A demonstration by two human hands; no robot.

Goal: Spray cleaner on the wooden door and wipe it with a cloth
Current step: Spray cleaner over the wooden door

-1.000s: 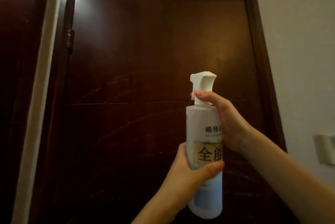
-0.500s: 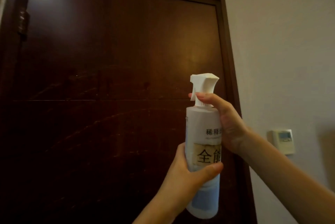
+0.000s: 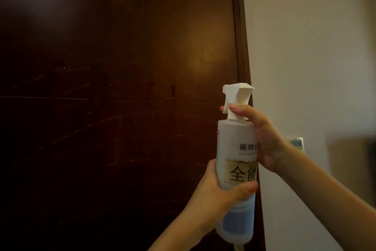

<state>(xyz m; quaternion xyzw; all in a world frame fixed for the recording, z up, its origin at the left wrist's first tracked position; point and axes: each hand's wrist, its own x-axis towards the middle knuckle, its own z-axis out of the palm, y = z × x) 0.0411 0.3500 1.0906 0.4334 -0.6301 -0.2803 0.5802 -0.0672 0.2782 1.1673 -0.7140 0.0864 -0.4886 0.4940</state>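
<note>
Your left hand [image 3: 215, 195] wraps the spray bottle [image 3: 237, 169] low, your right hand [image 3: 262, 136] closes its grip round the neck, finger on the trigger, nozzle facing the dark wooden door [image 3: 122, 88].

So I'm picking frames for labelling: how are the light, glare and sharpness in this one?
Head view: dim overall; a warm glare patch on the wooden door; the spray bottle and both hands are fairly sharp with a readable label; the right-hand wall and the wall panel are smeared by blur; the door frame leans from wide-angle distortion.
</note>
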